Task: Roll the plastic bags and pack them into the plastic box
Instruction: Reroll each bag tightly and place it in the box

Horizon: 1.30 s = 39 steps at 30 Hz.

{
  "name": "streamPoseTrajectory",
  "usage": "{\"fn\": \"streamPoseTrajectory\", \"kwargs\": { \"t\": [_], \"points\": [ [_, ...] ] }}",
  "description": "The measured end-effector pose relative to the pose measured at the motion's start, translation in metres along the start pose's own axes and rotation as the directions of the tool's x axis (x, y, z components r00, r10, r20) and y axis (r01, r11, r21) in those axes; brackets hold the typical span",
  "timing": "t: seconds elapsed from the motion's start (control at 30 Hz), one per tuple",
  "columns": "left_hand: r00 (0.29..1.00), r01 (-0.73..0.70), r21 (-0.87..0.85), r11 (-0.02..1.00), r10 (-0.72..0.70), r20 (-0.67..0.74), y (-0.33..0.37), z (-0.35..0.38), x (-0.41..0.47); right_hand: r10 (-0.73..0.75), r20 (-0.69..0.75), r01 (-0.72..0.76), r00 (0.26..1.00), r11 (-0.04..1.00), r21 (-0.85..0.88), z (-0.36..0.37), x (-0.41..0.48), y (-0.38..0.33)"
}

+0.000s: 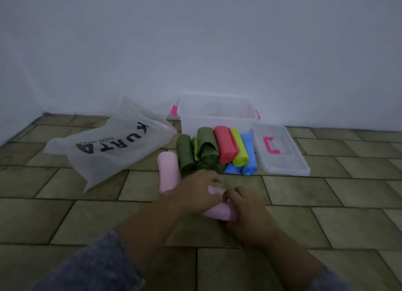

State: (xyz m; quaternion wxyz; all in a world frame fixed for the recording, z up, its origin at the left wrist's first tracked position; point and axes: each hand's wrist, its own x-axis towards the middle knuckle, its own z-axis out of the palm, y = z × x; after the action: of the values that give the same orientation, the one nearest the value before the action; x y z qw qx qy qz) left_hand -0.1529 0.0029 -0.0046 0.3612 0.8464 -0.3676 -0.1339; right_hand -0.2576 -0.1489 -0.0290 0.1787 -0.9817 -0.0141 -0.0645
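On the tiled floor my left hand [196, 190] and my right hand [244, 206] both grip a pale pink plastic bag [219, 213] that is partly rolled between them. A finished pink roll [168, 171] lies just to the left. Behind my hands sits a pile of rolled bags: dark green [185, 152], red [225, 144], yellow-green [239, 153] and blue [249, 155]. The clear plastic box [217, 114] with pink clips stands open against the wall, and nothing shows inside it.
The box's clear lid [289, 160] with a pink handle lies on the floor at the right of the pile. A large white bag printed KURTA [111, 145] lies at the left. A plain wall rises right behind the box.
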Motion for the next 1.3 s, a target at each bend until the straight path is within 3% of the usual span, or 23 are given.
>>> {"fn": "streamPoseTrajectory", "kwargs": {
  "t": [0.07, 0.17, 0.23, 0.33, 0.47, 0.7, 0.87, 1.03, 1.13, 1.23, 1.3],
  "points": [
    [0.983, -0.107, 0.213, 0.971, 0.072, 0.169, -0.005, 0.01, -0.01, 0.073, 0.09, -0.09, 0.993, 0.975, 0.202, -0.012, 0.004, 0.005],
    [0.983, -0.135, 0.31, 0.941, 0.088, 0.163, -0.01, 0.016, -0.014, 0.203, 0.111, -0.231, 0.973, 0.816, 0.53, -0.021, 0.021, 0.015],
    [0.981, -0.127, 0.345, 0.93, 0.066, 0.184, -0.011, 0.014, -0.01, 0.241, 0.164, -0.29, 0.956, 0.725, 0.624, -0.021, 0.033, 0.018],
    [0.959, -0.155, 0.413, 0.897, 0.035, 0.282, -0.009, 0.01, -0.001, 0.242, 0.259, -0.351, 0.935, 0.734, 0.581, -0.008, 0.044, 0.025],
    [0.931, -0.203, 0.475, 0.856, 0.018, 0.365, -0.004, 0.011, 0.01, 0.322, 0.271, -0.419, 0.907, 0.634, 0.65, -0.001, 0.046, 0.027],
    [0.932, -0.331, 0.498, 0.802, 0.194, 0.307, -0.001, 0.018, -0.001, 0.323, 0.279, -0.427, 0.904, 0.682, 0.593, -0.003, 0.047, 0.026],
    [0.949, -0.168, 0.395, 0.903, 0.04, 0.312, 0.001, 0.011, 0.007, 0.321, 0.266, -0.417, 0.909, 0.703, 0.577, -0.005, 0.049, 0.025],
    [0.941, -0.134, 0.386, 0.913, -0.005, 0.338, 0.004, 0.009, 0.011, 0.319, 0.264, -0.414, 0.91, 0.702, 0.58, -0.009, 0.045, 0.02],
    [0.957, -0.103, 0.488, 0.867, -0.048, 0.287, 0.002, 0.011, 0.012, 0.285, 0.257, -0.383, 0.924, 0.658, 0.648, -0.012, 0.044, 0.019],
    [0.959, -0.07, 0.561, 0.825, -0.1, 0.266, -0.002, 0.013, 0.016, 0.259, 0.186, -0.317, 0.948, 0.705, 0.635, -0.018, 0.039, 0.022],
    [0.965, -0.02, 0.517, 0.856, -0.117, 0.233, -0.005, 0.013, 0.017, 0.24, 0.114, -0.262, 0.964, 0.786, 0.561, -0.023, 0.03, 0.023]
  ]
}}
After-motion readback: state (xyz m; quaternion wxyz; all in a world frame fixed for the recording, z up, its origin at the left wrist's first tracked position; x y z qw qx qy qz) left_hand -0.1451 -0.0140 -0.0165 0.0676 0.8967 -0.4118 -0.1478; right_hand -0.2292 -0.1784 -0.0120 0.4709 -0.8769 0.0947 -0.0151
